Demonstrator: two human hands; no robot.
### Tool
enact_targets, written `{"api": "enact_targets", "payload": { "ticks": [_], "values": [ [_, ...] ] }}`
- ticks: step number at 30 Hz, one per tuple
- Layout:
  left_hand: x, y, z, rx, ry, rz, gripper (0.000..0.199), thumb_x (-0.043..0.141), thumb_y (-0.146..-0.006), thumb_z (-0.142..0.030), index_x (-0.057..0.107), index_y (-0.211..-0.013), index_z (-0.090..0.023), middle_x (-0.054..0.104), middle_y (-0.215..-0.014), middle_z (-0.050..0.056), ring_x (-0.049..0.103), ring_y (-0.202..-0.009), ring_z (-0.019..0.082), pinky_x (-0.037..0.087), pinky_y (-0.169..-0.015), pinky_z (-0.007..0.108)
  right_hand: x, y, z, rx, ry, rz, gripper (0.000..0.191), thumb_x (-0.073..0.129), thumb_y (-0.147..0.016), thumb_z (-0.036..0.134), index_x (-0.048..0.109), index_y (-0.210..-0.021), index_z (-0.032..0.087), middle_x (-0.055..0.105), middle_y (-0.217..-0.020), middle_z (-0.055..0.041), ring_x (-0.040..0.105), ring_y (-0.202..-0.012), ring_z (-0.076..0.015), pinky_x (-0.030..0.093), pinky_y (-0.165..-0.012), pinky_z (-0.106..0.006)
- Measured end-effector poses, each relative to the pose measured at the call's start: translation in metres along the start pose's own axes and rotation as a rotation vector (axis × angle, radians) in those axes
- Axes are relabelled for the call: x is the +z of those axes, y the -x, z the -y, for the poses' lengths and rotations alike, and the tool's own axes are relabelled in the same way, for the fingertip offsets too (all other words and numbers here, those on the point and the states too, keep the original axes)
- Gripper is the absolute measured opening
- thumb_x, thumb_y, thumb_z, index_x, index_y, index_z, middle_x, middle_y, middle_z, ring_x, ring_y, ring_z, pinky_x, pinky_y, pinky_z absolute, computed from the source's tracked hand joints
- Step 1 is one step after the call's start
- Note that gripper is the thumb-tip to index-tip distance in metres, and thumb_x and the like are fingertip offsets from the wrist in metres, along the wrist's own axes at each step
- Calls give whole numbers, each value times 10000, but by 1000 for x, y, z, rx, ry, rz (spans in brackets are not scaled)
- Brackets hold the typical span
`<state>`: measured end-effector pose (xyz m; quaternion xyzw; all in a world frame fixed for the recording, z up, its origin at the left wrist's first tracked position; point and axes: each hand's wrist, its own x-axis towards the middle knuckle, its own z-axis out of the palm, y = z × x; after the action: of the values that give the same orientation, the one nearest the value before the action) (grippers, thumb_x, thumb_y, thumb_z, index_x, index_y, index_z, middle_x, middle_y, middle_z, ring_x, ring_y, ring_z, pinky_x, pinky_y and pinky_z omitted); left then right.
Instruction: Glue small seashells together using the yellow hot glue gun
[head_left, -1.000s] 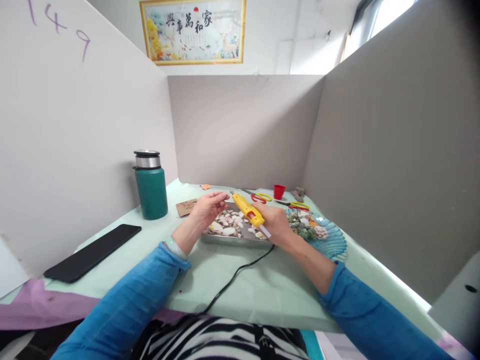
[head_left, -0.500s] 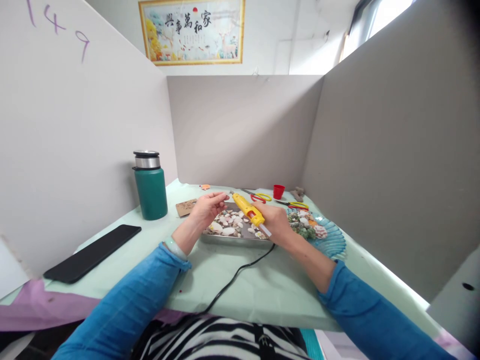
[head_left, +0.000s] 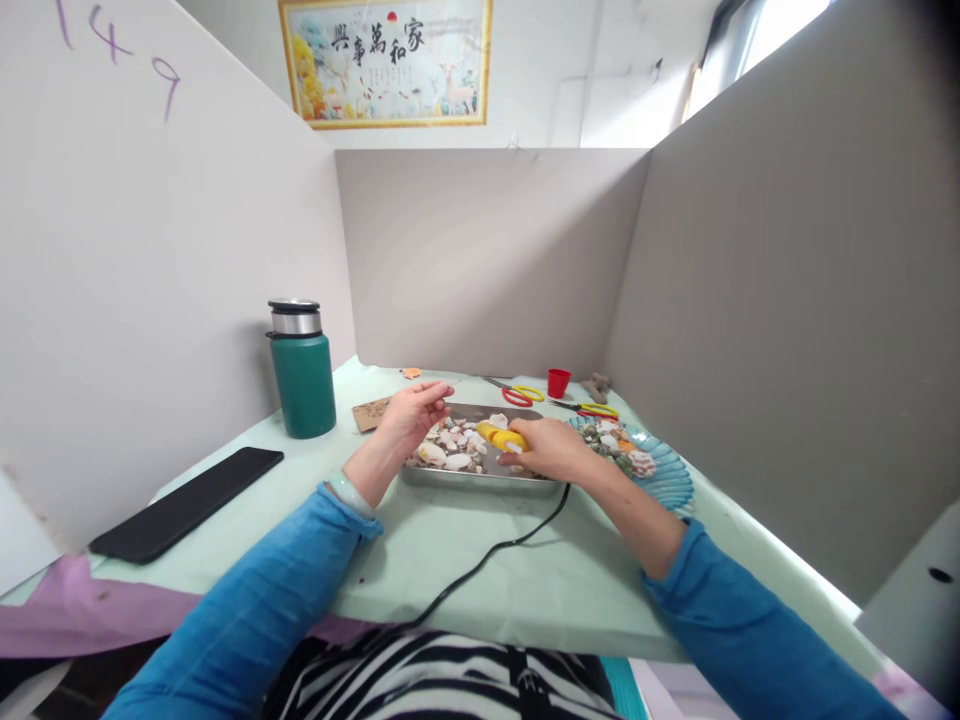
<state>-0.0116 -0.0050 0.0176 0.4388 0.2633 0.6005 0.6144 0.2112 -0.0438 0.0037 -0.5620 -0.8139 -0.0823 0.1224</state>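
My right hand (head_left: 551,448) is wrapped round a yellow hot glue gun (head_left: 501,437), held low over a metal tray (head_left: 480,482). From the gun a black cord (head_left: 487,555) runs down to the table's front edge. Shells (head_left: 450,445), mostly white, lie in the tray. Above the tray's left end, my left hand (head_left: 415,415) has thumb and fingertips pinched together; whatever is between them is too small to make out. A brown card (head_left: 369,414) lies partly behind that hand. Right of my right hand, a blue glass plate (head_left: 671,475) holds shells and green pieces (head_left: 619,450).
A green bottle (head_left: 302,385) and a black flat case (head_left: 187,503) stand and lie at left. Along the back are scissors (head_left: 517,394), a second pair (head_left: 589,410), a red cup (head_left: 558,382) and an orange piece (head_left: 412,373). Grey partitions (head_left: 487,260) enclose the table.
My right hand has lowered the glue gun toward the tray and turned it, away from my left fingertips. The cord shifted right. My left hand stays pinched in nearly the same place.
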Motion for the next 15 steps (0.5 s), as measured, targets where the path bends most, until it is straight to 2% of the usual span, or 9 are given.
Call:
{"api": "enact_targets", "payload": {
  "ticks": [4, 7, 10, 13, 15],
  "values": [
    [-1, -1, 1, 4, -9, 27, 198, 771, -600, -161, 640, -737, -102, 630, -711, 35, 519, -542, 61, 450, -553, 209, -10, 3, -2, -83, -74, 131, 393, 573, -731, 569, 643, -930, 238, 679, -822, -32, 575, -680, -177, 290, -516, -245],
    [-2, -1, 2, 8, -23, 42, 214, 779, -594, -169, 646, -749, -103, 631, -729, 35, 519, -551, 57, 453, -558, 202, -19, 5, -8, -173, -212, 202, 341, 551, -773, 522, 671, -913, 234, 685, -844, -25, 582, -692, -158, 337, -539, -235],
    [-2, 0, 3, 9, -28, 34, 210, 777, -597, -163, 647, -751, -103, 635, -734, 38, 533, -567, 61, 465, -574, 204, -24, 3, -17, -172, -288, 142, 333, 503, -820, 502, 688, -877, 230, 691, -846, -15, 588, -710, -147, 363, -568, -230],
    [-1, 1, 2, 2, -35, 18, 200, 768, -607, -162, 647, -756, -103, 643, -746, 45, 534, -553, 61, 479, -588, 219, -22, -4, -23, -103, -220, 31, 322, 492, -840, 466, 694, -796, 219, 682, -750, -14, 581, -670, -147, 349, -550, -236],
    [-1, 2, 1, 7, -42, 5, 196, 765, -610, -160, 647, -756, -102, 646, -749, 48, 528, -539, 57, 481, -588, 223, -20, -14, -21, -89, -162, 14, 265, 529, -825, 421, 699, -784, 221, 683, -747, -17, 587, -680, -150, 341, -540, -234]
  ]
}}
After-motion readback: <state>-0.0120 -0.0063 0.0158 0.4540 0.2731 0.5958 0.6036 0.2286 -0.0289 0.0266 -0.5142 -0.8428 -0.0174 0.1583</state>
